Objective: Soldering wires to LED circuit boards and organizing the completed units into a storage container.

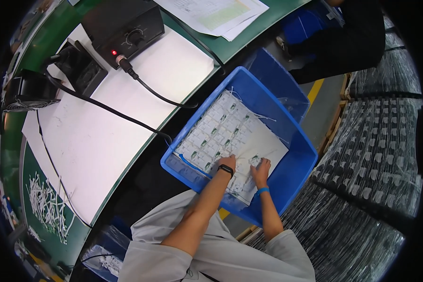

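Observation:
Both my hands reach down into a blue plastic bin (310,157). Inside it lies a white sheet (265,141) carrying rows of small white parts with green patches (214,130). My left hand (228,162), with a dark wristband, is closed at the near end of the rows; what its fingertips grip is too small to make out. To its right, my right hand (260,173), wearing a blue wristband (261,191), has thumb and fingers around one small white part with a green patch (255,160) on the bare side of the sheet.
Left of the bin stands a green workbench (244,35) with white paper (122,127), a black control box (127,33) with a lit red lamp, cables and a pile of white strips (49,207). Wrapped pallet stacks (366,155) stand right. Another person (343,42) is at the far right.

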`<control>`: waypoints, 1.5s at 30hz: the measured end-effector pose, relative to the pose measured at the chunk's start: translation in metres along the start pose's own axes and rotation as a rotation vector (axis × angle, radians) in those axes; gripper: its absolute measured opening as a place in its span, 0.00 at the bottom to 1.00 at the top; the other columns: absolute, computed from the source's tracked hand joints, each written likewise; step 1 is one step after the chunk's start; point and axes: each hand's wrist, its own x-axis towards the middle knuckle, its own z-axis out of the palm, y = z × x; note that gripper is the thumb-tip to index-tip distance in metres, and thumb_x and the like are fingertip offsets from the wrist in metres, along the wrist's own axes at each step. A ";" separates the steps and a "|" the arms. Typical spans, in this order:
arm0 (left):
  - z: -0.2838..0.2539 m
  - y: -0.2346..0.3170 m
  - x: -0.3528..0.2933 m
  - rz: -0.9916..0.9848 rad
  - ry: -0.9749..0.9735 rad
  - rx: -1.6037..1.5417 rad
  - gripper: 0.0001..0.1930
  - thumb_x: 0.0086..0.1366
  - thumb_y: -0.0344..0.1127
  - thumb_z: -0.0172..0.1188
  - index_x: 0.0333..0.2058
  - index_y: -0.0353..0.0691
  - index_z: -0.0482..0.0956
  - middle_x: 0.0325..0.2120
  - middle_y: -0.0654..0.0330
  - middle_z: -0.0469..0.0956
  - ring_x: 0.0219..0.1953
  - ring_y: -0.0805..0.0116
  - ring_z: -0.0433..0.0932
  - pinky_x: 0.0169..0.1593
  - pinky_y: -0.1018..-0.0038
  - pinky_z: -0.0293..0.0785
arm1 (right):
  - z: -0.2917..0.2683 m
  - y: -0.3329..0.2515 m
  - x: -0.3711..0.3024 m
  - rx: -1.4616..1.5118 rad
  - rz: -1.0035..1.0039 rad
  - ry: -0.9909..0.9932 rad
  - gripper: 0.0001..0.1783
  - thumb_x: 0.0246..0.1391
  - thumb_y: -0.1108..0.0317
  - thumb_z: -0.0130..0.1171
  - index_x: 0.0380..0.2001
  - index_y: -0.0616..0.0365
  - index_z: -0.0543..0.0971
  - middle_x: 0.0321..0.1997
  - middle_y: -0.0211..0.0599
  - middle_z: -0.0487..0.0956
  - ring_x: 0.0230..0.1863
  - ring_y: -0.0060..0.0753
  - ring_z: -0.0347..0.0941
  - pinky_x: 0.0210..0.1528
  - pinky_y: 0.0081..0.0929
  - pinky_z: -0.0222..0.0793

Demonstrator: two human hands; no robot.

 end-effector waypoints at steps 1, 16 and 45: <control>0.000 -0.002 0.000 -0.016 -0.019 -0.001 0.19 0.60 0.33 0.59 0.50 0.39 0.70 0.35 0.49 0.83 0.40 0.50 0.84 0.42 0.56 0.79 | -0.001 -0.002 0.000 0.005 -0.015 -0.004 0.37 0.41 0.71 0.71 0.55 0.67 0.67 0.56 0.53 0.66 0.59 0.58 0.63 0.63 0.43 0.63; -0.023 -0.006 -0.014 -0.021 -0.001 0.105 0.10 0.65 0.32 0.57 0.44 0.41 0.77 0.36 0.52 0.84 0.41 0.55 0.84 0.43 0.59 0.79 | -0.006 -0.008 -0.005 0.047 -0.086 -0.056 0.36 0.45 0.71 0.70 0.58 0.66 0.68 0.58 0.52 0.66 0.61 0.58 0.62 0.63 0.44 0.64; -0.040 -0.007 -0.033 0.029 0.013 -0.126 0.17 0.62 0.40 0.56 0.47 0.37 0.76 0.41 0.44 0.81 0.45 0.44 0.80 0.48 0.52 0.76 | 0.002 -0.055 -0.011 0.103 -0.314 0.021 0.34 0.47 0.74 0.66 0.59 0.65 0.68 0.59 0.56 0.67 0.62 0.60 0.63 0.62 0.46 0.65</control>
